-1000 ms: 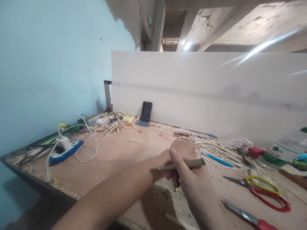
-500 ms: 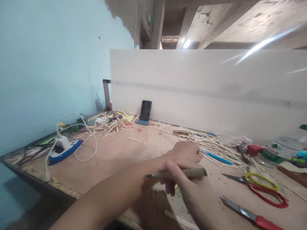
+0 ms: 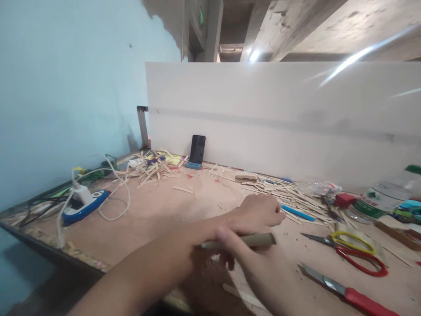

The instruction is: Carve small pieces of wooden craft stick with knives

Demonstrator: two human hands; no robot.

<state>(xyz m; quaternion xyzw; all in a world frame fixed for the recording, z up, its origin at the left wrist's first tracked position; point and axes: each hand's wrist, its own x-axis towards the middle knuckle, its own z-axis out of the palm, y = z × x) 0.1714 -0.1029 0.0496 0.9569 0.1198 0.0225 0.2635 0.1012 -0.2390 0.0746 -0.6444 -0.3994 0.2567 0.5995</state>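
My left forearm stretches across the board table (image 3: 158,206), and my left hand (image 3: 258,210) is turned back up with its fingers curled. What those fingers hold, if anything, is hidden beneath the hand. Beyond the knuckles lies a bright blue pen-like stick (image 3: 298,213). My right hand (image 3: 243,259) grips an olive-green pen (image 3: 259,239), held nearly level under the thumb. Its thin tip points left and overlaps my left forearm in view; whether it touches the skin I cannot tell. A pale wooden strip (image 3: 241,295) lies below the right hand.
Scissors (image 3: 348,248) with yellow and red handles and a red-handled blade tool (image 3: 342,287) lie to the right. Thin wooden sticks (image 3: 296,197) are heaped behind. A phone (image 3: 198,149) leans at the back; a power strip (image 3: 87,207) with cables and a bottle (image 3: 378,199) flank the table.
The whole view has shifted slightly. My left hand has moved a little to the right over the table, and the pen in my right hand sits slightly lower against the forearm.
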